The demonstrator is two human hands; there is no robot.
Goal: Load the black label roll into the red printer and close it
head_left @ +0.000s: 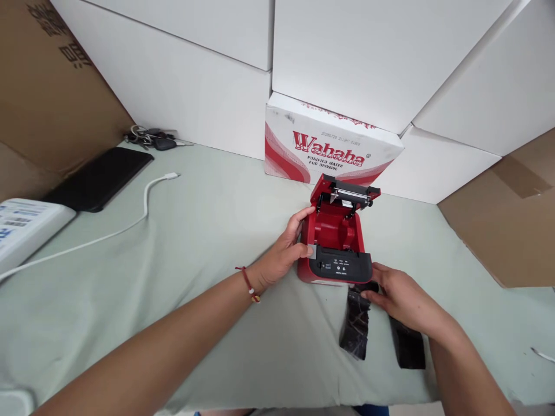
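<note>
A red and black portable label printer (342,267) stands on the cloth with its lid (347,193) raised, so its red inner bay (333,228) shows, with no paper roll in it. My left hand (286,251) is closed around the printer's left side, its thumb on the grey latch. By the front right corner, my right hand (396,292) pinches the top of a shiny black strip (358,326) between thumb and fingers. Some of its fingers are hidden behind the printer's corner. Another black piece (410,346) lies under my right wrist; whether the two pieces join is hidden.
A Wahaha water carton (333,144) stands behind the printer against white boxes (195,75). At left are keys (156,138), a black phone-like slab (104,179), a white cable (146,199) and a white labelled box (34,228). Brown cardboard (511,214) stands at right.
</note>
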